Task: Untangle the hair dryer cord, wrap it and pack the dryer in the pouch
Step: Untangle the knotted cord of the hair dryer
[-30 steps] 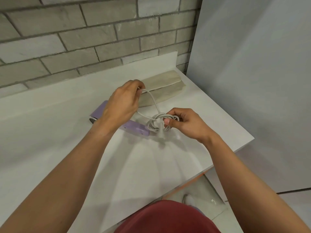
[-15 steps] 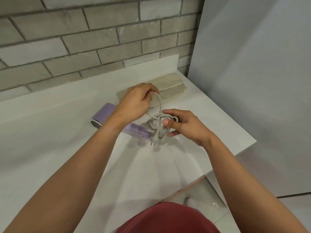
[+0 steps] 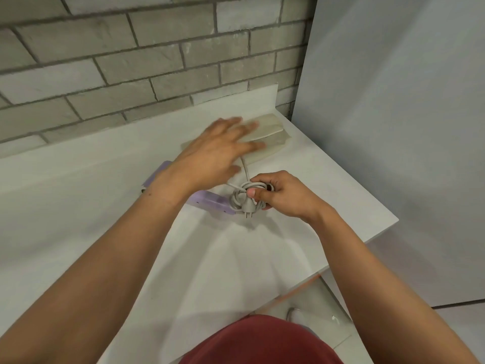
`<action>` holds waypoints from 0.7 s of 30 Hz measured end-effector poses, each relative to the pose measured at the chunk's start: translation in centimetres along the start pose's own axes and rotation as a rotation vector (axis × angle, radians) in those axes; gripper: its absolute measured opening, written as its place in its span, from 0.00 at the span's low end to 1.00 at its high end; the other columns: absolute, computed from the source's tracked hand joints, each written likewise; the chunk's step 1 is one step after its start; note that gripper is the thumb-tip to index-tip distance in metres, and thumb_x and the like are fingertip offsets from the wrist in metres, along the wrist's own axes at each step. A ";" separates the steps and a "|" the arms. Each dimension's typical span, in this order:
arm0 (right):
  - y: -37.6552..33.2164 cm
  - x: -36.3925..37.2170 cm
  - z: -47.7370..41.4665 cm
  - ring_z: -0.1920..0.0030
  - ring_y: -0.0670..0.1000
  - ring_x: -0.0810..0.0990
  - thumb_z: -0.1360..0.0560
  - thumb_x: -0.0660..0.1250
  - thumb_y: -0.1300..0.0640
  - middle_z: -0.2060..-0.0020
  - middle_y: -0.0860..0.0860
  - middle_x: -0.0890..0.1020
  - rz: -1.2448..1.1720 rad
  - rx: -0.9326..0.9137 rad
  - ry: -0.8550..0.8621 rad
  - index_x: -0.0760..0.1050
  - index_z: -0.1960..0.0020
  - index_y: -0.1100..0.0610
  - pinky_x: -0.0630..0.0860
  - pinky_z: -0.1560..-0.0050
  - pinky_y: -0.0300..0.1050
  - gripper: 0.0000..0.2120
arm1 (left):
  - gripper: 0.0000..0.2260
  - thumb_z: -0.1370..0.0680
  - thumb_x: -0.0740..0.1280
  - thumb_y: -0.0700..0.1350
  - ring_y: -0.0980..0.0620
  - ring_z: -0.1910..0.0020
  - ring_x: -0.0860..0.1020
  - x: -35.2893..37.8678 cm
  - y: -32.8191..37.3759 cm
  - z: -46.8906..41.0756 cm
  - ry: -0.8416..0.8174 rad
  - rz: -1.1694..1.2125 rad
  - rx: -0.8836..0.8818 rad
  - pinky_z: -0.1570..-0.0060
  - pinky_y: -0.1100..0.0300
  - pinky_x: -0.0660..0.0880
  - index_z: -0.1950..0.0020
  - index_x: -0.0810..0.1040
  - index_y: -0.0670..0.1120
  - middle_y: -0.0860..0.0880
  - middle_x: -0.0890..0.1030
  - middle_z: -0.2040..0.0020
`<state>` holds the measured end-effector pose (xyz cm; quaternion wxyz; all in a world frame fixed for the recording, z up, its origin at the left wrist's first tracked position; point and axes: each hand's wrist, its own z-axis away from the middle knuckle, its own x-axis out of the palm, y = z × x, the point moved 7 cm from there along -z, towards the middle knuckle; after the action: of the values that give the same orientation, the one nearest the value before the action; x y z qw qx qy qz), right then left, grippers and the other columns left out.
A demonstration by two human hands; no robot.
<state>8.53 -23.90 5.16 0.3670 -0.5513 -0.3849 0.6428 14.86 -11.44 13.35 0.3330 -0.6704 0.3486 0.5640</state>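
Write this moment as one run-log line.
right hand grips coiled white cord | left hand open over flat beige fabric pouch | lilac hair dryer lying on white counter

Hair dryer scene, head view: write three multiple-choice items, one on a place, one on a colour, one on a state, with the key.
1. Where does the pouch lie?
A. at the back of the counter, by the brick wall
B. at the counter's front edge
C. on the floor

2. What colour is the hair dryer?
A. black
B. purple
C. red

3. What is the right hand doing?
A. lying flat
B. lifting the pouch
C. gripping the coiled cord

Key: 1 A, it lies by the bricks; 2 B, its body is purple; 3 C, its fingers curl round the coil.
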 end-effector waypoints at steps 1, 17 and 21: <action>-0.1 0.0 0.0 0.59 0.45 0.81 0.19 0.71 0.56 0.56 0.50 0.87 0.007 -0.007 0.002 0.86 0.46 0.51 0.84 0.50 0.47 0.06 | 0.23 0.20 0.70 0.49 0.47 0.24 0.67 0.4 0.7 -0.1 -0.096 -0.045 0.078 0.22 0.46 0.58 0.25 0.73 0.58 0.53 0.70 0.22; 1.2 -0.8 1.0 0.46 0.51 0.86 0.18 0.70 0.56 0.45 0.50 0.87 -0.346 0.032 0.146 0.82 0.33 0.50 0.85 0.45 0.56 0.14 | 0.07 0.15 0.61 0.49 0.43 0.63 0.79 2.0 -0.5 2.4 0.217 0.482 -0.371 0.58 0.47 0.77 0.45 0.77 0.47 0.49 0.80 0.65; 1.8 -1.6 1.2 0.50 0.47 0.83 0.18 0.71 0.56 0.47 0.52 0.85 -0.398 0.052 0.218 0.79 0.30 0.45 0.86 0.48 0.52 0.18 | 0.07 0.15 0.62 0.47 0.55 0.68 0.76 2.3 -1.9 3.4 0.327 0.700 -0.538 0.60 0.57 0.74 0.48 0.77 0.47 0.49 0.81 0.66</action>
<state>7.47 -26.20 4.29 0.5402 -0.5210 -0.4275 0.5039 14.96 -7.76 10.66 -0.1222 -0.6550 0.4431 0.5998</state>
